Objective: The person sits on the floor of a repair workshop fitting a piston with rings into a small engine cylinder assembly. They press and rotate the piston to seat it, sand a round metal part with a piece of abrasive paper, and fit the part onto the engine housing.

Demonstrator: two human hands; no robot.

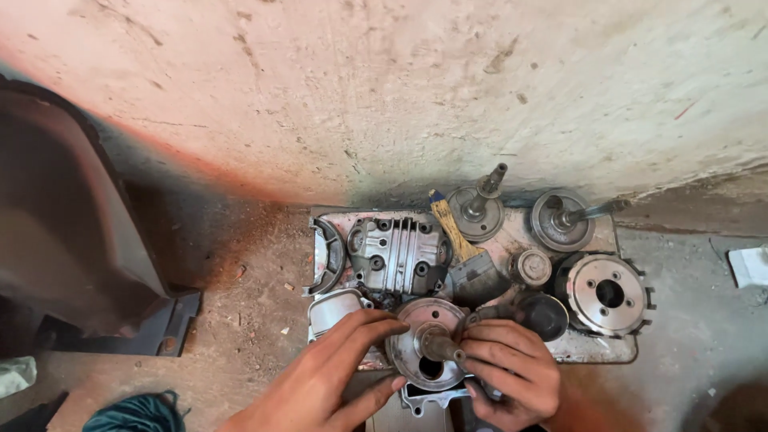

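Observation:
My left hand grips the rim of a round metal disc with a short shaft, held low in the middle of the view. My right hand closes its fingers around that shaft from the right side. Both hands hover over a flat metal tray on the floor. Under my hands lies a grey gasket-like casting, partly hidden.
On the tray lie a finned engine cover, a paintbrush, two shafted flywheel halves, a toothed clutch basket, a small round part and a curved cover. A plastered wall rises behind. A dark container stands left.

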